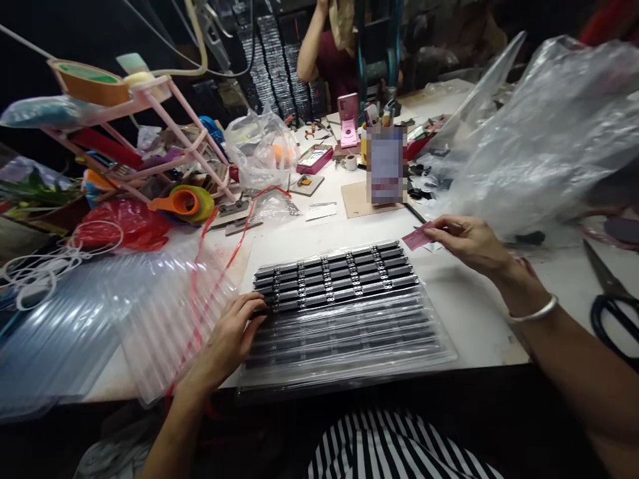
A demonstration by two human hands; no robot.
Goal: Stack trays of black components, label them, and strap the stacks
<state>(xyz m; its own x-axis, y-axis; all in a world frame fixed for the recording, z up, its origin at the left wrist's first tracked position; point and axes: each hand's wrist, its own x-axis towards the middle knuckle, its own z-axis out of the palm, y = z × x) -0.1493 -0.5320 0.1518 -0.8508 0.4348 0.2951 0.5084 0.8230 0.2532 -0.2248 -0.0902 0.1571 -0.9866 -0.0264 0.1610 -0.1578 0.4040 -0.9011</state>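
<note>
Several rows of black slotted parts (329,276) lie across a clear ribbed plastic tray (349,339) near the table's front edge. My left hand (232,336) rests at the left end of these rows, its fingers closed on the end of a black part. To the right of the tray, my right hand (466,243) pinches a small pink slip (417,238) between thumb and fingers, just above the white table. A dark thin stick (414,213) shows beside the slip.
Empty clear trays (114,319) lie at the left under a red string. A pink rack (174,126) stands behind them. Large plastic bags (539,133) and black-handled scissors (612,299) are at the right. A phone (387,163) stands ahead; a person (337,66) sits opposite.
</note>
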